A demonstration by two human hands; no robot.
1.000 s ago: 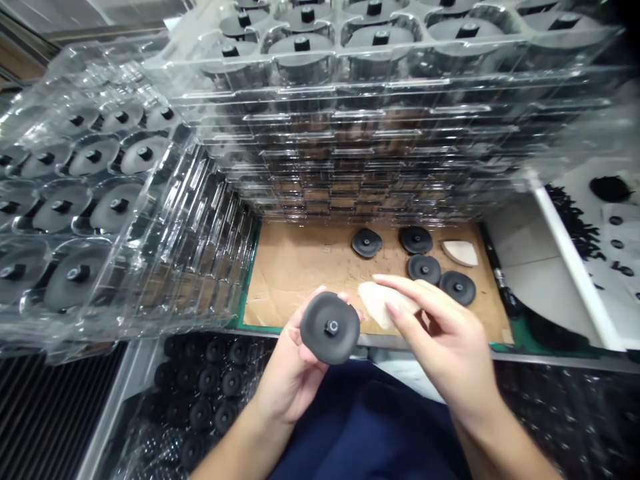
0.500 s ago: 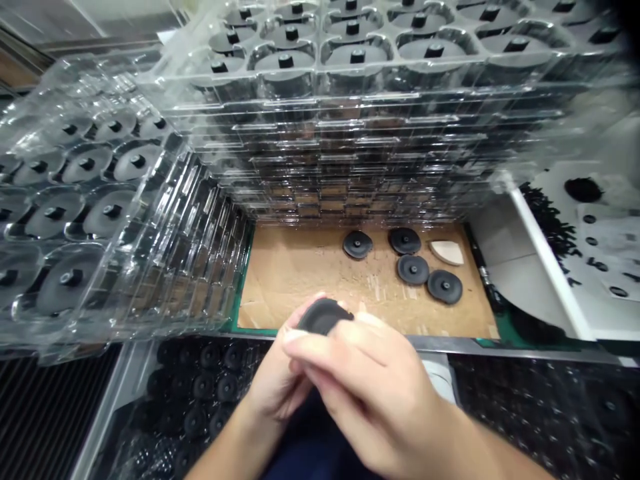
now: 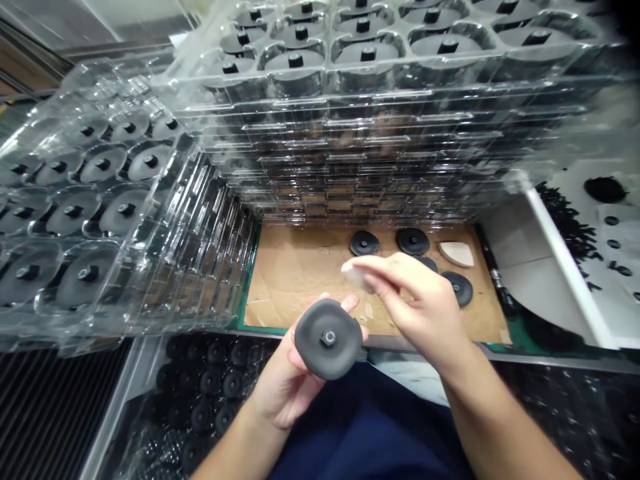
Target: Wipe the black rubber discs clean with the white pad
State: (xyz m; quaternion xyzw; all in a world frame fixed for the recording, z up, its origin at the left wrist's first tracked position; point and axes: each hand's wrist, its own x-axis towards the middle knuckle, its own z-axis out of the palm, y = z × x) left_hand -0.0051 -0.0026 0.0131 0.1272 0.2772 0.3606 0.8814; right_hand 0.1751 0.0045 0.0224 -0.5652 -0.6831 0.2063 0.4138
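Note:
A round black disc (image 3: 320,357) with a wavy rim and a short hexagonal stub at its centre rests in my left hand (image 3: 285,387). The fingers curl around its edge and underside, with the stub facing up. To the right, apart from the disc, my right hand (image 3: 417,303) is closed in a pinch over the cardboard. A small pale blur shows at its fingertips, too smeared to name. Beyond that hand lie more black discs (image 3: 364,244), one of them partly covered by it. A cream wedge-shaped piece (image 3: 457,253) sits beside them.
Stacked clear plastic trays (image 3: 320,120) full of discs rise behind the cardboard sheet (image 3: 287,267), and another tray stack (image 3: 145,233) stands at left. At right, a white bin wall (image 3: 565,260) borders small black parts (image 3: 570,220). More discs (image 3: 215,383) lie below the bench edge.
My right hand has moved off the disc, up and to the right. The disc, earlier mostly covered by my fingers, now shows its stubbed face in my left hand. The view has shifted slightly.

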